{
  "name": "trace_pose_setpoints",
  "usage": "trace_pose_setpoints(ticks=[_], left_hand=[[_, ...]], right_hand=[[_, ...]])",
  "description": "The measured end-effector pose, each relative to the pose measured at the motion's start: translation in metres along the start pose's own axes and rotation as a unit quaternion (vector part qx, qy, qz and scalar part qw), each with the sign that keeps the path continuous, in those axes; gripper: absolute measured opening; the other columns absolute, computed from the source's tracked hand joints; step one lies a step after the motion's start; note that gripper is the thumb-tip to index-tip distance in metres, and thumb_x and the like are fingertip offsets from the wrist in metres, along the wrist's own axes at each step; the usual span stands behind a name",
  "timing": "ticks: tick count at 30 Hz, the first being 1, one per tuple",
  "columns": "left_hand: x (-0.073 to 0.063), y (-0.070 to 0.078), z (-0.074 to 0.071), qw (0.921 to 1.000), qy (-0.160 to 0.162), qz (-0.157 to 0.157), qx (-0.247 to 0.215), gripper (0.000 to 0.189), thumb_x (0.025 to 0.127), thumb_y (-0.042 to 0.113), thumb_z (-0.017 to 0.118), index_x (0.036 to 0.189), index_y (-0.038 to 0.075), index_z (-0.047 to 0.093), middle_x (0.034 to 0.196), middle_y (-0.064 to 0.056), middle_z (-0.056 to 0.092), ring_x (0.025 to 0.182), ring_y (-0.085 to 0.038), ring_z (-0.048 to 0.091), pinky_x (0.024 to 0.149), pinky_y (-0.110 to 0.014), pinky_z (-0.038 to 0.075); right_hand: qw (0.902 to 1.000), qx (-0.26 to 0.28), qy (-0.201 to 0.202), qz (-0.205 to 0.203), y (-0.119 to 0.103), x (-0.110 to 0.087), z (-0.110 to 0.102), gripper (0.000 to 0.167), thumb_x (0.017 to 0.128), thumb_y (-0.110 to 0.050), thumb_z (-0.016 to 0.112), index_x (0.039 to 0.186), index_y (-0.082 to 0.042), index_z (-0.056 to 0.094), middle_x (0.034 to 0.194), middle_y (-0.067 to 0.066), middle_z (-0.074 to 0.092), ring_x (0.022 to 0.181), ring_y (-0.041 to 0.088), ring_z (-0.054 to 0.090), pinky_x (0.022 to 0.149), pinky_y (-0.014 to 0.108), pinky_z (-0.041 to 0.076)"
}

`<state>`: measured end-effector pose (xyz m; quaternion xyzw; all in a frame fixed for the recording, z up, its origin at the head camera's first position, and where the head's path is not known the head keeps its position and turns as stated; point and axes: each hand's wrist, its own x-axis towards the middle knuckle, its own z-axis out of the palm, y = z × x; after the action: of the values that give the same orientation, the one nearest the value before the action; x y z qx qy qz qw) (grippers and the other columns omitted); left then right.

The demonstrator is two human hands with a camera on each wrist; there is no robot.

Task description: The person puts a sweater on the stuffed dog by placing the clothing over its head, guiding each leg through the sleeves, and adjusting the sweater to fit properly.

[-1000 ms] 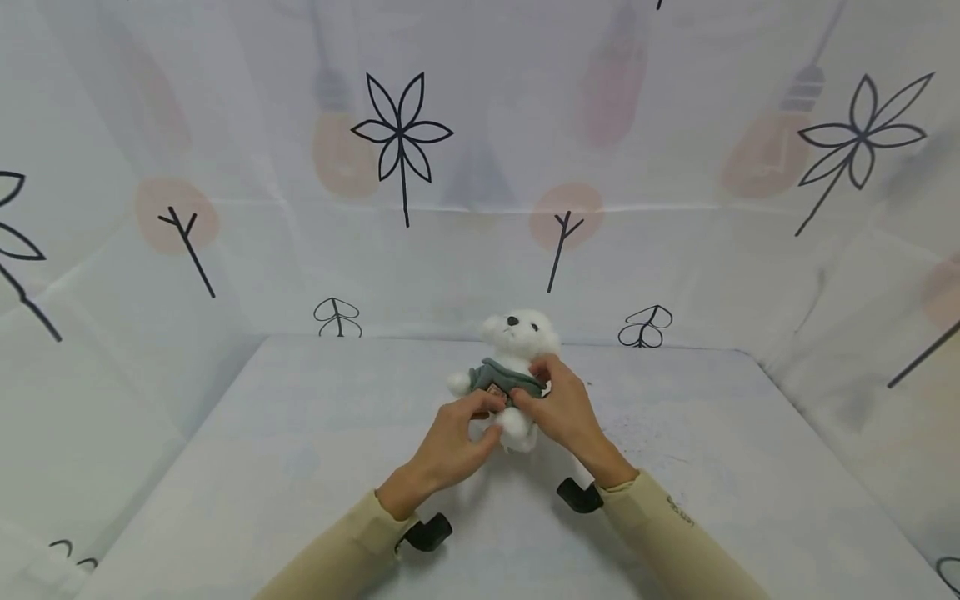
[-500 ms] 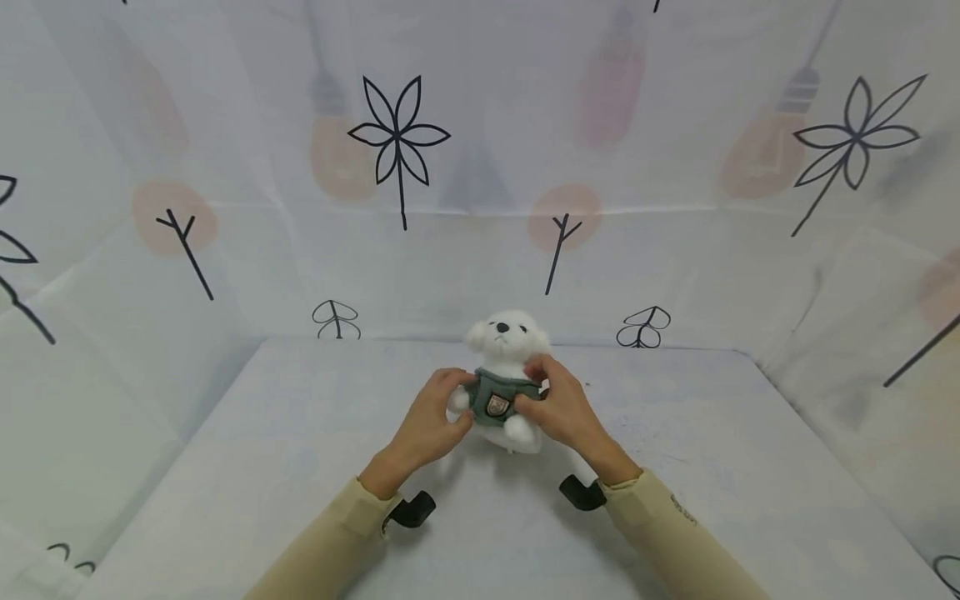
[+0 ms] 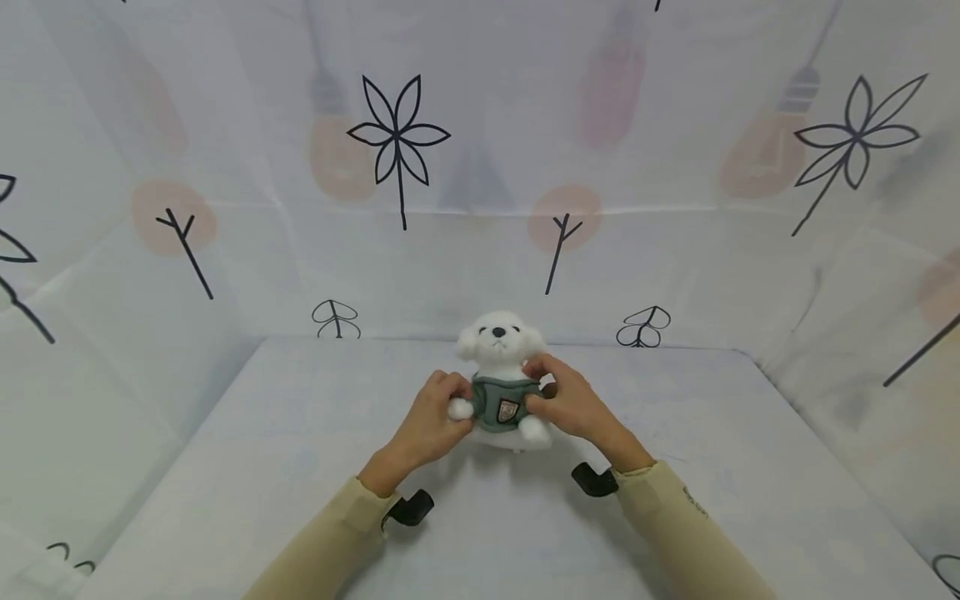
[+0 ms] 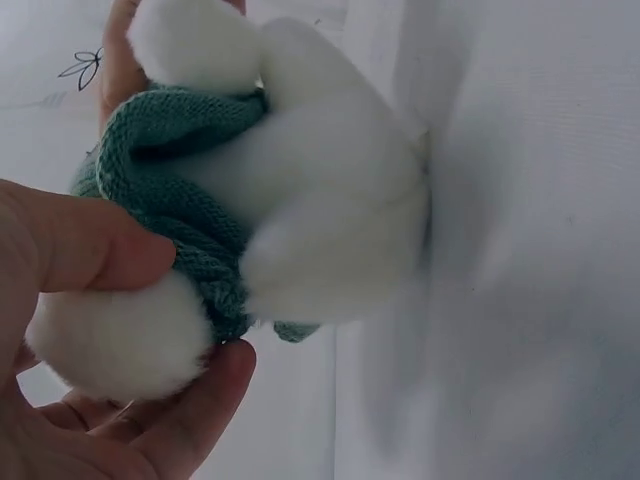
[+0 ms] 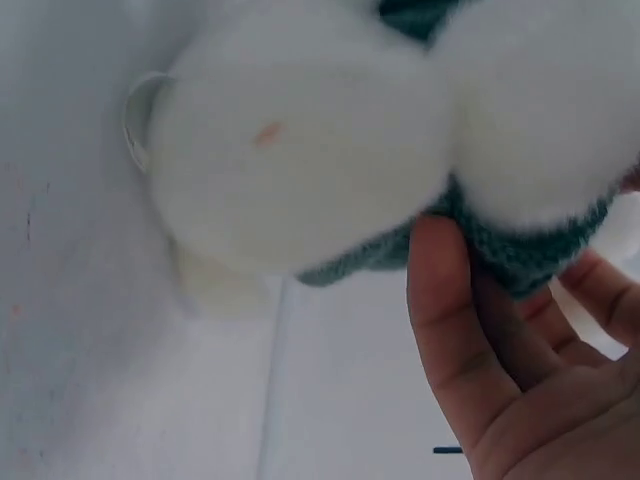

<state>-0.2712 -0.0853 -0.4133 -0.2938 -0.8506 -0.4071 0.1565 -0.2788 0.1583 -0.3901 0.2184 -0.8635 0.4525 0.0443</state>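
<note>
A white plush dog (image 3: 498,344) sits upright on the table between the hands, facing the camera. It wears a green knitted sweater (image 3: 489,402) with a shield-shaped patch (image 3: 507,411) on the front. My left hand (image 3: 423,423) grips the sweater at the toy's side, thumb and fingers around one round white paw (image 4: 125,335). On the opposite side, my right hand (image 3: 572,406) holds the sweater between thumb and fingers, near the other paw. A thin loop (image 5: 140,120) shows at the toy's lower edge in the right wrist view.
The white table (image 3: 315,417) stretches around the toy, with its far edge just behind. A patterned cloth (image 3: 480,250) hangs at the back and sides. Black curved pieces (image 3: 411,507) stick out at both cuffs.
The plush dog has turned from tilted to upright and facing forward. My left hand moved left from its front to its side and took hold there; the right hand shifted slightly right.
</note>
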Motion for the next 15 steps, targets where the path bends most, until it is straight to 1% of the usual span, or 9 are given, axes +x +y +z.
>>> trace_pose_setpoints(ticks=[2, 4, 7, 9, 11, 13, 15], left_hand=[[0.0000, 0.0008, 0.0000, 0.9999, -0.006, -0.006, -0.008, 0.030, 0.068, -0.002, 0.068, 0.085, 0.016, 0.051, 0.089, -0.001, 0.045, 0.079, -0.013, 0.044, 0.068, -0.030, 0.043], [-0.0004, 0.0023, 0.0004, 0.9995, -0.021, -0.012, -0.019, 0.028, 0.070, 0.000, 0.067, 0.085, 0.016, 0.049, 0.090, -0.001, 0.044, 0.080, -0.013, 0.044, 0.068, -0.029, 0.043], [-0.0010, 0.0058, 0.0010, 0.9981, -0.033, -0.025, -0.046, 0.021, 0.078, 0.007, 0.067, 0.085, 0.015, 0.049, 0.093, -0.002, 0.044, 0.084, -0.014, 0.046, 0.071, -0.030, 0.046], [-0.0012, 0.0081, 0.0011, 0.9977, -0.021, -0.025, -0.060, 0.016, 0.084, 0.012, 0.067, 0.088, 0.013, 0.051, 0.094, -0.004, 0.046, 0.087, -0.016, 0.050, 0.074, -0.031, 0.049], [-0.0011, 0.0092, 0.0015, 0.9972, 0.003, -0.024, -0.070, 0.014, 0.088, 0.015, 0.067, 0.094, 0.012, 0.054, 0.096, -0.006, 0.050, 0.089, -0.017, 0.054, 0.074, -0.031, 0.052], [-0.0015, 0.0086, 0.0026, 0.9969, 0.026, -0.016, -0.072, 0.019, 0.089, 0.014, 0.067, 0.104, 0.010, 0.056, 0.100, -0.008, 0.053, 0.091, -0.019, 0.057, 0.073, -0.032, 0.054], [-0.0017, 0.0077, 0.0046, 0.9966, 0.043, -0.007, -0.071, 0.025, 0.088, 0.012, 0.068, 0.111, 0.010, 0.059, 0.105, -0.009, 0.055, 0.093, -0.020, 0.059, 0.072, -0.033, 0.054]], right_hand=[[0.9999, 0.004, -0.012, 0.000, 0.0017, -0.0003, -0.0030, 0.036, 0.079, -0.009, 0.062, 0.114, -0.012, 0.054, 0.107, 0.006, 0.055, 0.071, 0.018, 0.060, 0.069, 0.034, 0.050], [0.9998, 0.000, -0.022, -0.002, 0.0017, -0.0010, -0.0052, 0.037, 0.080, -0.009, 0.063, 0.115, -0.014, 0.055, 0.108, 0.005, 0.056, 0.071, 0.018, 0.060, 0.066, 0.034, 0.050], [0.9992, -0.015, -0.032, -0.018, 0.0009, -0.0020, -0.0066, 0.036, 0.080, -0.010, 0.064, 0.115, -0.016, 0.055, 0.108, 0.003, 0.056, 0.069, 0.018, 0.059, 0.060, 0.033, 0.050], [0.9985, -0.029, -0.032, -0.032, 0.0003, -0.0026, -0.0068, 0.035, 0.080, -0.009, 0.064, 0.113, -0.018, 0.056, 0.107, 0.001, 0.057, 0.068, 0.017, 0.058, 0.058, 0.033, 0.049], [0.9977, -0.039, -0.032, -0.045, 0.0001, -0.0030, -0.0064, 0.034, 0.080, -0.009, 0.064, 0.112, -0.019, 0.056, 0.106, 0.001, 0.057, 0.067, 0.016, 0.057, 0.058, 0.032, 0.049], [0.9969, -0.048, -0.029, -0.055, -0.0002, -0.0033, -0.0055, 0.033, 0.081, -0.009, 0.063, 0.111, -0.020, 0.056, 0.105, -0.001, 0.057, 0.066, 0.015, 0.057, 0.059, 0.032, 0.049], [0.9962, -0.051, -0.026, -0.065, 0.0001, -0.0035, -0.0042, 0.031, 0.082, -0.010, 0.063, 0.111, -0.021, 0.056, 0.103, -0.002, 0.057, 0.065, 0.014, 0.058, 0.060, 0.031, 0.050]])
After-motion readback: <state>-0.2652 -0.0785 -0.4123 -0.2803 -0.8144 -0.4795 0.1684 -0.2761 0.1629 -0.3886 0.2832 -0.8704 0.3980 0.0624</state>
